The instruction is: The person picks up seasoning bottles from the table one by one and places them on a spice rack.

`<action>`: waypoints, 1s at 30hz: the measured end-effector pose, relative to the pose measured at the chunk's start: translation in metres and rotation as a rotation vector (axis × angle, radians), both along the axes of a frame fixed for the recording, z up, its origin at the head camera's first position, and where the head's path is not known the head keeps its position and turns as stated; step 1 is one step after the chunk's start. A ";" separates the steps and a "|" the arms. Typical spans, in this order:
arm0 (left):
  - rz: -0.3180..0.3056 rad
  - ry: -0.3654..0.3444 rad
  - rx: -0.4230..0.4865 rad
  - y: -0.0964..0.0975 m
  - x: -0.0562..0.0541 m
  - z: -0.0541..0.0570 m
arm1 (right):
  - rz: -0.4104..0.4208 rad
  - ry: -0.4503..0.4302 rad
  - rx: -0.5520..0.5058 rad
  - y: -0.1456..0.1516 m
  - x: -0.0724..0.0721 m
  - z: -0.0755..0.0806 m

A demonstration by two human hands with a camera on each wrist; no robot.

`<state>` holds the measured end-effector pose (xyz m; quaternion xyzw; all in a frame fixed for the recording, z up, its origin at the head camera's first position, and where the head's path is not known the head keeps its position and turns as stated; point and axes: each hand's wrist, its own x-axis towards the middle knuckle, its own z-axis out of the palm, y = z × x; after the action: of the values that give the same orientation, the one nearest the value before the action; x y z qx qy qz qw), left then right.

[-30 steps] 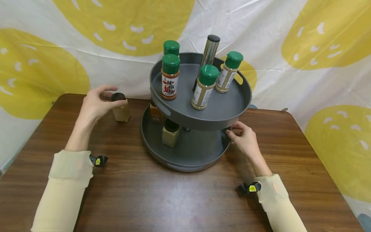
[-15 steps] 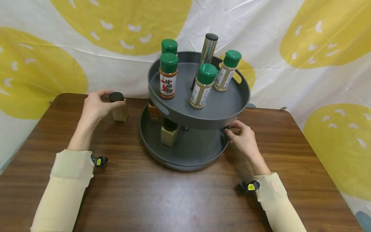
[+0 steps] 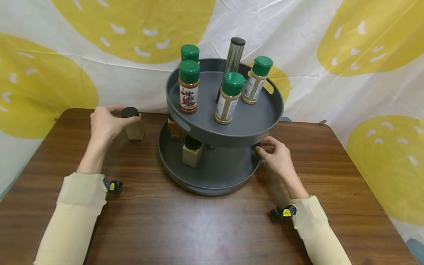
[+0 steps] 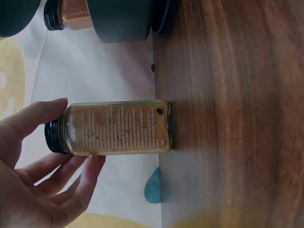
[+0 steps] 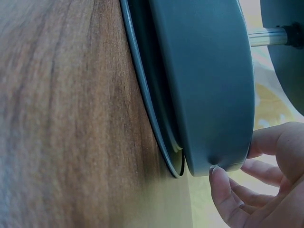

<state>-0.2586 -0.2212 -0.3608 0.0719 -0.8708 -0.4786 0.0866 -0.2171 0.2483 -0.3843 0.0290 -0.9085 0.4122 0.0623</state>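
At the table's left back, my left hand (image 3: 105,127) pinches a square glass spice jar (image 3: 135,131) with a black lid, thumb on one side and fingers on the other. Upright on the wood, the jar (image 4: 118,128) shows brownish seasoning and printed text in the left wrist view. My right hand (image 3: 279,156) grips the rim of the lower tier (image 3: 225,173) of a grey two-tier turntable. In the right wrist view, its thumb (image 5: 219,183) presses the outside of the tier's wall; other fingertips are partly hidden behind it.
Several green-capped spice bottles (image 3: 188,88) stand on the upper tier (image 3: 228,138), around a metal post (image 3: 234,57). Below, a black-lidded jar (image 3: 191,156) and an orange-brown jar (image 3: 175,130) sit on the lower tier's left. A patterned cloth (image 3: 132,81) hangs behind the table (image 3: 198,228).
My left hand's fingers have drawn in around the spice jar, which stays in place. My right hand keeps its hold on the turntable. The head view has shifted slightly.
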 end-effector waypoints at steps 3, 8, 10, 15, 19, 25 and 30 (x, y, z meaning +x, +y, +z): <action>0.011 0.012 -0.020 -0.001 0.001 0.001 | 0.001 0.003 0.000 -0.001 0.000 0.001; 0.010 0.010 -0.036 -0.002 0.004 0.004 | 0.005 0.003 0.000 -0.001 0.001 0.002; 0.009 0.014 -0.036 -0.001 0.007 0.007 | 0.008 0.007 0.005 -0.001 0.001 0.003; 0.003 0.029 -0.037 0.001 0.011 0.016 | 0.013 0.007 0.018 0.001 0.001 0.003; -0.012 0.026 -0.047 0.003 0.013 0.024 | 0.016 -0.007 0.014 0.001 0.002 0.003; -0.040 0.030 -0.082 0.006 0.022 0.036 | 0.015 -0.032 0.000 0.001 0.003 0.004; -0.063 0.059 -0.118 0.009 0.032 0.047 | 0.027 -0.029 0.009 0.002 0.004 0.004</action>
<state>-0.2271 -0.2124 -0.3134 0.0251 -0.8965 -0.4306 0.1014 -0.2134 0.2500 -0.3806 0.0354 -0.9106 0.4095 0.0432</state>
